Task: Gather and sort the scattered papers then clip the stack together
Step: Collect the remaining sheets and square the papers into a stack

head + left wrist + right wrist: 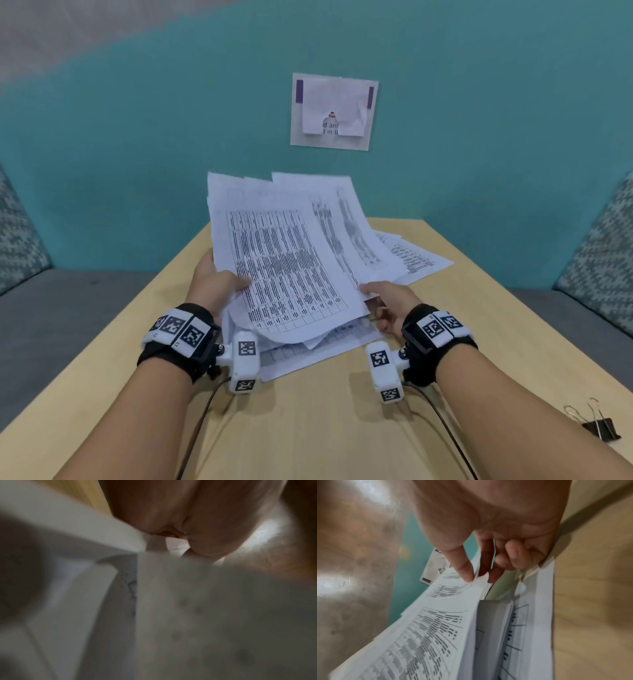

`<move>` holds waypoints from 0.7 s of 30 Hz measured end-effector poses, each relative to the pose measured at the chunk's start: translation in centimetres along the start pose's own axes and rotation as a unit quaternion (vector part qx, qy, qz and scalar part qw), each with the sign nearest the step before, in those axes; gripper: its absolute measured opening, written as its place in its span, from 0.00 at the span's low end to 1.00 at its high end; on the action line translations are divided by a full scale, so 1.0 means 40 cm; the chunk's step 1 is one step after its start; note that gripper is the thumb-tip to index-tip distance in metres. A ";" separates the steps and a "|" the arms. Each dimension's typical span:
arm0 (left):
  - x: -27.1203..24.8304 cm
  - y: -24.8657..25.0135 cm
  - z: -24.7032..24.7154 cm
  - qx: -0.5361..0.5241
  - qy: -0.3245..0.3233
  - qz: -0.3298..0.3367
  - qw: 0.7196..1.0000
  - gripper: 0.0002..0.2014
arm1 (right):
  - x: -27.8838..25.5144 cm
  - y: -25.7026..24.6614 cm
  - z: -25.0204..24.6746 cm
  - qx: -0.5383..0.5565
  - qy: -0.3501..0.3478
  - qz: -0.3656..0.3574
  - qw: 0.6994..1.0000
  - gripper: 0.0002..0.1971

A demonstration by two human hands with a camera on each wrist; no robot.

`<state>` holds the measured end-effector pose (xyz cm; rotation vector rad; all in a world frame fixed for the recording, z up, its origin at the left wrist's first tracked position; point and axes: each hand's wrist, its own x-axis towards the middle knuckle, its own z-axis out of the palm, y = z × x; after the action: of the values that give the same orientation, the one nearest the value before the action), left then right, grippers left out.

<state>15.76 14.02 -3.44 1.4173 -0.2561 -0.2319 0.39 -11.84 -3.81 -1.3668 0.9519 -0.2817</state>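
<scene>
Teal wall (137,154) backs a pale wooden worktop (308,428), where both hands lift a loose fan of printed papers (284,260) at its near end, tilted up toward the person, likely so the sheets can be squared before clipping. Left hand (212,284) grips the left edge with the thumb curled over the top sheet; right hand (387,305) pinches the lower right corner, its other fingers (385,323) curled beneath. More sheets (418,262) lie flat on the worktop past the bundle and under it, so gathering seems unfinished. A black binder clip (599,428) waits well apart near the right forearm, untouched. Only the head view shows the clip and the spread; the right wrist view shows how thumb and forefinger nip several splayed page edges, while the left wrist view is blurred, showing little beyond skin pressed against paper.
</scene>
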 end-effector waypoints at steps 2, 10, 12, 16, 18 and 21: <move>-0.002 0.011 -0.004 -0.020 0.004 0.018 1.000 0.31 | 0.014 -0.007 -0.006 0.073 0.048 -0.034 0.996 0.29; -0.026 0.049 -0.015 -0.035 -0.019 0.027 0.999 0.22 | -0.006 -0.133 -0.115 0.051 0.043 -0.264 0.962 0.42; -0.032 0.052 -0.009 -0.026 -0.024 0.037 0.999 0.20 | -0.003 -0.156 -0.145 -0.002 -0.047 -0.261 0.964 0.41; -0.039 0.057 -0.006 -0.029 -0.002 0.065 0.997 0.21 | 0.010 -0.166 -0.155 -0.075 -0.151 -0.225 0.960 0.23; -0.036 0.059 -0.002 -0.031 0.021 0.083 0.996 0.20 | 0.016 -0.156 -0.144 -0.080 -0.158 -0.228 0.958 0.19; -0.033 0.065 -0.003 -0.043 0.054 0.111 0.991 0.20 | 0.000 -0.159 -0.107 -0.056 -0.120 -0.285 0.949 0.13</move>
<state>14.57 14.91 -0.93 1.3000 -0.3082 0.0163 -0.45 -16.32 2.34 -1.7232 0.3569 -0.4885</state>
